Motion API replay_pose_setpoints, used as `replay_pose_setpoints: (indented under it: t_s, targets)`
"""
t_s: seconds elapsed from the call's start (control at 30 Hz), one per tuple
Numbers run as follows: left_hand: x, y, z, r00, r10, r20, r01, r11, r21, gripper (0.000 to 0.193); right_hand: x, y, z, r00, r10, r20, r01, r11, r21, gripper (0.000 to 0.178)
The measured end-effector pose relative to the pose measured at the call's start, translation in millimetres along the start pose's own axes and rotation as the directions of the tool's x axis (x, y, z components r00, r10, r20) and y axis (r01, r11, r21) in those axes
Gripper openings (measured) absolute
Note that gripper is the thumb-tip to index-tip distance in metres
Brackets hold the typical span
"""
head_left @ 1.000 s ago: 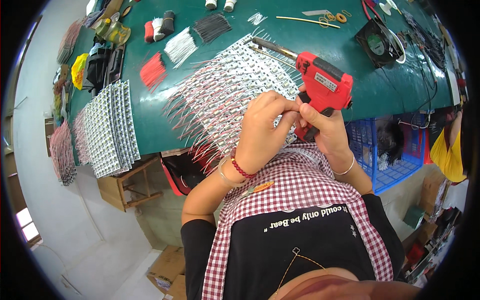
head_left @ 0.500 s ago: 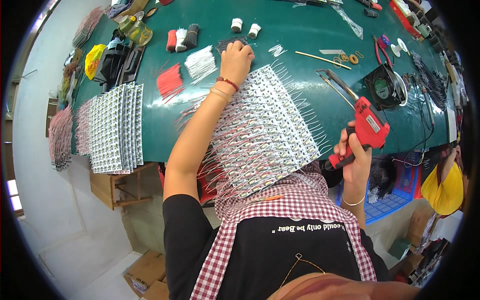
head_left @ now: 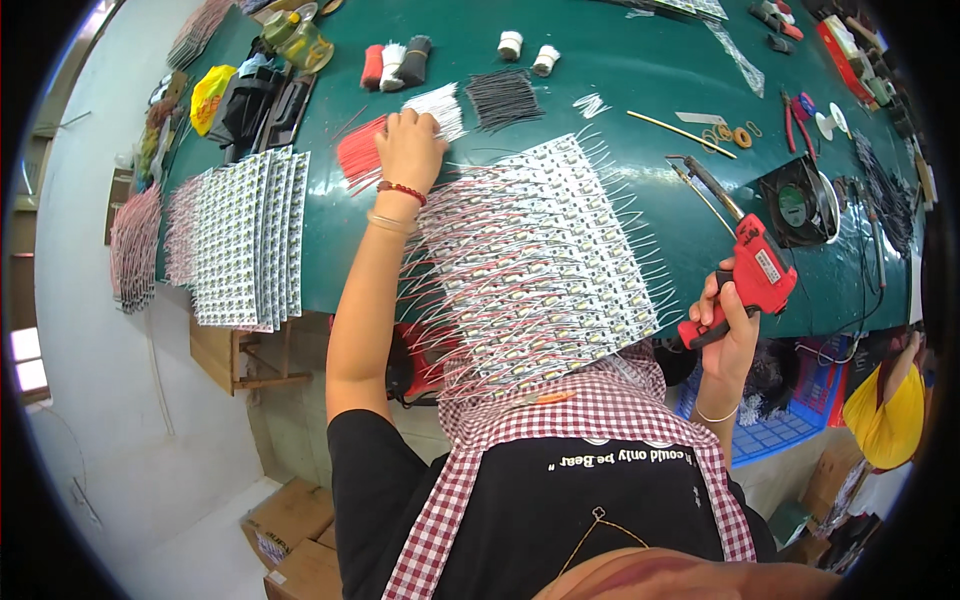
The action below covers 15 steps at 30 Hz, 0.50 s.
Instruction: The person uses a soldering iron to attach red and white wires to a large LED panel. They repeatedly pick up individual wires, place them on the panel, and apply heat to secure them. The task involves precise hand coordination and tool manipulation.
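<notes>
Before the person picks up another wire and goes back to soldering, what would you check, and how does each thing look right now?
1. Left hand on the wire piles: ok, it rests where the red wires meet the white wires.
2. A single wire pinched in the fingers: cannot tell.
3. Right hand has a firm hold of the red soldering gun: ok, fingers wrap its handle.
4. Gun tip away from the strips and skin: ok, it points up over bare green table.
5. Light strips lying in an even row: ok, side by side across the table edge.
6. Tip hot: cannot tell.
</notes>
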<state>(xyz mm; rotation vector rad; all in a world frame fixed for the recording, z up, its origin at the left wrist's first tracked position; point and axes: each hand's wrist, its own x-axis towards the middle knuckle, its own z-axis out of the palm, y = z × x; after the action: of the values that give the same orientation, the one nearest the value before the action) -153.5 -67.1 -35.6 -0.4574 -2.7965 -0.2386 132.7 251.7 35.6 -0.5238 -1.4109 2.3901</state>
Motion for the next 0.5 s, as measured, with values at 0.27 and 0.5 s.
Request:
replay_pose_setpoints:
  t_s: [0.27, 0.5]
  targets:
    - [-10.4, -3.0, 18.7, 0.989, 0.100, -0.110, -0.109, 0.991, -0.082, 0.015, -0.5, -9.7, 15.8, 0.998, -0.009, 0.064, 0.011, 1.000, -0.030, 0.031]
    - [-20.8, -8.1, 28.0, 0.967, 0.229, -0.112, -0.224, 0.973, 0.053, 0.011, -12.5, -7.4, 12.3, 0.999, -0.009, -0.031, 0.007, 0.998, -0.063, 0.030]
